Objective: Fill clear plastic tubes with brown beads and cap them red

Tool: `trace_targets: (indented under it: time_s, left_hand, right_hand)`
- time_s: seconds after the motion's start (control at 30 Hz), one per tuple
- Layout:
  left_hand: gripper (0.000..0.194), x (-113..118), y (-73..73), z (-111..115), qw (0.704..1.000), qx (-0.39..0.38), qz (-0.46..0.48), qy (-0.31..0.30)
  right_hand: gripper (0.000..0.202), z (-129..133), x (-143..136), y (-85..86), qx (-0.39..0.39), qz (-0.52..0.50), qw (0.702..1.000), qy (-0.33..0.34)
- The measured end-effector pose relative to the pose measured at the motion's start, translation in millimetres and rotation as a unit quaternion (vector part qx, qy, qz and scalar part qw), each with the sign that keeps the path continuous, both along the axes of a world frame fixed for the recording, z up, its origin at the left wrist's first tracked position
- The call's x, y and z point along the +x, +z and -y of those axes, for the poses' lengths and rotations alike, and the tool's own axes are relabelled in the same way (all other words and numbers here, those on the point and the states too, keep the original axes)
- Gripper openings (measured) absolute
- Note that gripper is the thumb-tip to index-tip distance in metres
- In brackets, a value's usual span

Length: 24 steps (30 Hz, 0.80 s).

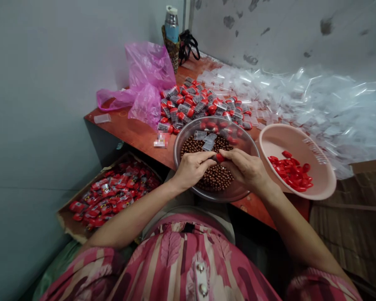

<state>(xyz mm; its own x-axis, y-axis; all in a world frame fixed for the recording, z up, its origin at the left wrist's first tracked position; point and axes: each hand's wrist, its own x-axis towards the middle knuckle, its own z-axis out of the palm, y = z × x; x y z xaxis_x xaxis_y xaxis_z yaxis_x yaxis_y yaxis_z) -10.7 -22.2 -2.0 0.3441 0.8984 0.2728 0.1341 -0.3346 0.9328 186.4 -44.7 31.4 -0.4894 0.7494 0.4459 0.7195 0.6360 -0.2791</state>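
Note:
Over a steel bowl [176, 155], my two hands meet at a small plastic container with a red cap [219, 157]. My left hand [192, 168] pinches the container's body, which looks dark and is mostly hidden by fingers. The fingers of my right hand [247, 168] are closed on the red cap end. Below them, the bowl holds many small round brown balls [215, 179]. A few clear empty containers [208, 144] lie on top of the balls. To the right, a pale pink basin [327, 177] holds loose red caps [293, 172].
Behind the bowl is a pile of filled, red-capped containers [200, 102]. Clear containers [326, 100] heap along the wall. A pink plastic bag [148, 79] and a flask [171, 27] stand back left. A carton [64, 215] of red packets [113, 194] sits low left, beside the red-brown table [125, 125].

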Motion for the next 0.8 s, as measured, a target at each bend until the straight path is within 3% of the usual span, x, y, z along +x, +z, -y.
trace_targets:
  time_s: [0.17,0.33,0.4,0.5,0.57,0.63,0.7,0.8]
  left_hand:
    - [0.023,-1.1,-7.1,4.0,0.999,0.031,-0.006,0.006]
    - [0.025,-1.5,-7.2,-3.3,0.998,-0.043,0.055,0.006]
    - [0.027,-1.0,-7.1,-8.2,0.987,-0.102,0.120,-0.001]
    - [0.034,-0.3,-8.2,-13.5,0.961,-0.177,0.210,-0.004]
    - [0.036,0.0,-8.4,-14.1,0.953,-0.198,0.229,-0.007]
    - [0.033,0.1,-7.5,-12.6,0.962,-0.181,0.203,-0.011]
    - [0.027,0.0,-5.8,-9.9,0.978,-0.136,0.156,-0.022]
    - [0.021,0.1,-4.9,-6.9,0.993,-0.056,0.099,-0.032]
  right_hand:
    - [0.027,3.1,-7.0,-1.3,-0.008,0.058,0.998,0.005]
    - [0.025,-6.2,-13.5,3.2,-0.096,-0.110,0.989,-0.027]
    - [0.037,-6.5,-12.1,6.0,-0.189,-0.235,0.953,-0.041]
    - [0.058,-2.0,-3.3,5.8,-0.321,-0.411,0.853,-0.029]
    - [0.055,0.5,3.9,2.2,-0.355,-0.484,0.799,-0.025]
    - [0.043,0.2,8.6,-2.1,-0.360,-0.515,0.777,-0.042]
    - [0.032,-3.5,8.9,-4.9,-0.363,-0.515,0.774,-0.064]
    - [0.030,-12.0,2.4,-5.0,-0.411,-0.496,0.762,-0.060]
